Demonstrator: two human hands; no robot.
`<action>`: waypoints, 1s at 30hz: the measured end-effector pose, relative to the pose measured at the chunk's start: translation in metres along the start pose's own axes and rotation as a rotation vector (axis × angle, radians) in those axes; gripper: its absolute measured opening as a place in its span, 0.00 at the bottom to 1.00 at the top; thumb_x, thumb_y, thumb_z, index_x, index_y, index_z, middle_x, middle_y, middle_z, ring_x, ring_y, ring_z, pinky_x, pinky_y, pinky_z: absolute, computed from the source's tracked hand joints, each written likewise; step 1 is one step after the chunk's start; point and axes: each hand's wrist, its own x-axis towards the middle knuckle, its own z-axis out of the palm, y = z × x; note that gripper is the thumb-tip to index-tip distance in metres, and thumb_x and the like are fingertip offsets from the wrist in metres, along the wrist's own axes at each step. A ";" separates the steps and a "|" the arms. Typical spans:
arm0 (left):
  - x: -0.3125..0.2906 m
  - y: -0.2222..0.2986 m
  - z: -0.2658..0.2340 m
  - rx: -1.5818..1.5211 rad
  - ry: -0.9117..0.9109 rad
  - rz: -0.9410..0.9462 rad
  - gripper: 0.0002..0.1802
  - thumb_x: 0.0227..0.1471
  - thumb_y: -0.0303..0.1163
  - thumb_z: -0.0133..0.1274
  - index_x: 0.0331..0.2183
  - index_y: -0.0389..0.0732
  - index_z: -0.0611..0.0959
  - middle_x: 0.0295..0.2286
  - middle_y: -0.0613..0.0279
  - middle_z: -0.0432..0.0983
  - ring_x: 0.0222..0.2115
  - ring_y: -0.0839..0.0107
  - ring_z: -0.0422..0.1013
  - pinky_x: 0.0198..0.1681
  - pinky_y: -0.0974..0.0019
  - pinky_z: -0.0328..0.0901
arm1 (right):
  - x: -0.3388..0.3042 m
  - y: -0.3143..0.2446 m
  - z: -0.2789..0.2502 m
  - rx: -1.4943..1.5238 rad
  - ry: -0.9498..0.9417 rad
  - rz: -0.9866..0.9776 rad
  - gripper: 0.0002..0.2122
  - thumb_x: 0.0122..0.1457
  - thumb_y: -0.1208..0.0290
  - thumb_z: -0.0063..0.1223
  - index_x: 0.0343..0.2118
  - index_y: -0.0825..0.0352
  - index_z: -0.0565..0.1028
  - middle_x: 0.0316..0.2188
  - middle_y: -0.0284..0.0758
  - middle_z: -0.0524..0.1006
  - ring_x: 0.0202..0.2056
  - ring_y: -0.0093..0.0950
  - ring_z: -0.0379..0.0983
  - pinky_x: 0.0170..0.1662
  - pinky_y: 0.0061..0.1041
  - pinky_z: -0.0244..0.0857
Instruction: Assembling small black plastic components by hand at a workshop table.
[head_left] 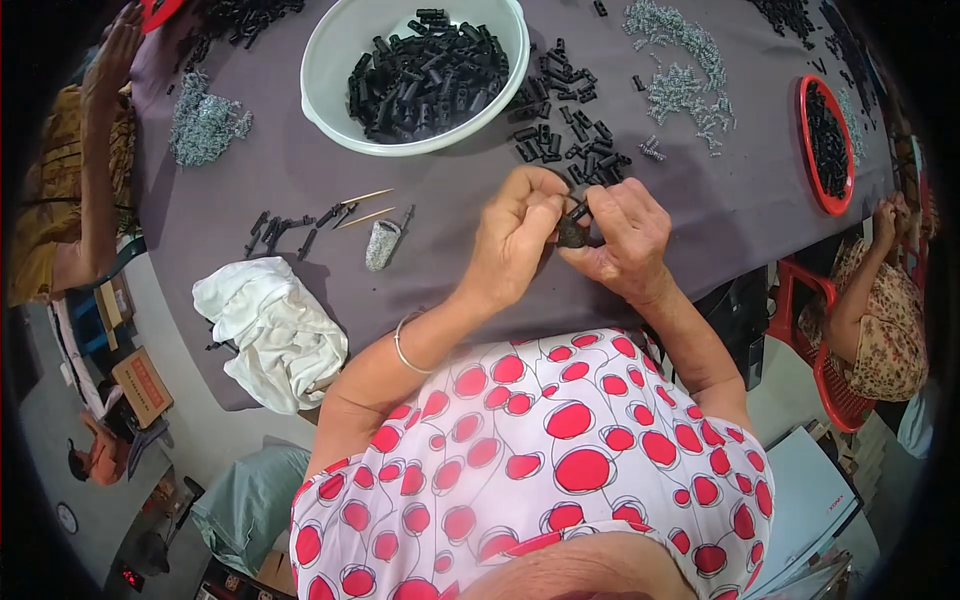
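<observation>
My left hand [518,235] and my right hand [628,235] meet just above the near part of the table. Between their fingertips they pinch a small black cylindrical plastic part [578,211], mostly covered by the fingers. A dark rounded patch [572,236] shows at the tip of my right thumb; whether it is a cover or a separate piece I cannot tell. Just beyond the hands lie several loose black cylindrical parts [592,160]. More of them fill a white bowl [312,85] at the far middle.
Small silvery metal pieces lie in a left heap [205,125] and a right heap [685,95]. A red tray [847,190] holds black parts. Left of me are a white cloth [270,330], wooden sticks [365,217], a grey wrapped tool [382,245] and thin black pieces [275,232]. People sit at both sides.
</observation>
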 end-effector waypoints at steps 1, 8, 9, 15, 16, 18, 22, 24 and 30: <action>0.000 0.000 0.000 -0.001 0.001 -0.005 0.09 0.56 0.29 0.42 0.34 0.34 0.73 0.26 0.65 0.75 0.24 0.83 0.64 0.27 0.76 0.61 | 0.000 0.000 0.001 0.002 -0.003 0.004 0.22 0.30 0.64 0.64 0.30 0.68 0.70 0.18 0.29 0.66 0.20 0.30 0.64 0.21 0.29 0.58; 0.004 0.003 0.002 0.082 -0.021 0.021 0.08 0.56 0.30 0.42 0.36 0.35 0.71 0.25 0.66 0.72 0.25 0.82 0.64 0.29 0.76 0.62 | 0.004 0.005 0.001 -0.007 0.049 0.016 0.17 0.30 0.66 0.63 0.24 0.66 0.69 0.16 0.29 0.62 0.17 0.29 0.61 0.19 0.27 0.56; 0.006 0.004 0.003 0.075 -0.024 0.043 0.08 0.56 0.29 0.42 0.36 0.35 0.71 0.25 0.66 0.72 0.25 0.82 0.64 0.29 0.76 0.62 | 0.005 0.007 0.001 -0.017 0.064 0.014 0.16 0.30 0.67 0.63 0.23 0.66 0.69 0.15 0.30 0.62 0.16 0.29 0.61 0.19 0.27 0.55; 0.001 0.011 -0.008 0.185 -0.061 -0.004 0.09 0.56 0.30 0.44 0.32 0.35 0.75 0.22 0.69 0.71 0.23 0.84 0.63 0.27 0.76 0.61 | 0.015 0.002 0.004 0.021 0.076 -0.054 0.16 0.32 0.66 0.63 0.22 0.67 0.69 0.15 0.30 0.60 0.16 0.30 0.60 0.18 0.27 0.56; -0.001 0.013 -0.006 0.157 -0.086 -0.110 0.09 0.55 0.31 0.47 0.29 0.35 0.76 0.21 0.71 0.70 0.22 0.85 0.63 0.26 0.76 0.61 | 0.014 0.002 0.003 0.061 0.078 -0.071 0.18 0.35 0.63 0.64 0.25 0.69 0.70 0.16 0.32 0.62 0.17 0.31 0.62 0.19 0.29 0.57; 0.001 0.004 -0.005 0.147 -0.173 0.038 0.07 0.54 0.29 0.50 0.30 0.34 0.77 0.23 0.70 0.72 0.25 0.85 0.66 0.27 0.77 0.62 | 0.007 0.004 0.004 0.030 0.101 -0.108 0.20 0.37 0.61 0.64 0.28 0.71 0.71 0.17 0.34 0.66 0.19 0.34 0.64 0.22 0.30 0.60; 0.007 0.005 -0.011 0.016 -0.300 -0.096 0.10 0.54 0.31 0.51 0.31 0.33 0.77 0.26 0.66 0.75 0.27 0.82 0.68 0.30 0.75 0.65 | 0.002 0.003 -0.001 0.142 0.060 -0.080 0.23 0.35 0.66 0.61 0.36 0.73 0.70 0.26 0.39 0.69 0.24 0.35 0.67 0.27 0.31 0.63; 0.001 0.000 -0.008 -0.007 -0.237 -0.063 0.10 0.54 0.31 0.51 0.31 0.33 0.77 0.26 0.67 0.75 0.27 0.82 0.68 0.30 0.75 0.65 | 0.004 0.002 -0.006 0.250 0.093 -0.036 0.25 0.36 0.64 0.60 0.38 0.74 0.70 0.28 0.40 0.70 0.27 0.35 0.67 0.29 0.31 0.64; -0.010 0.027 0.000 0.603 -0.021 0.657 0.08 0.44 0.21 0.58 0.31 0.34 0.78 0.29 0.58 0.75 0.29 0.72 0.71 0.30 0.70 0.67 | -0.002 0.006 -0.006 0.284 0.202 0.125 0.29 0.40 0.56 0.57 0.43 0.75 0.69 0.34 0.43 0.71 0.33 0.37 0.68 0.34 0.32 0.65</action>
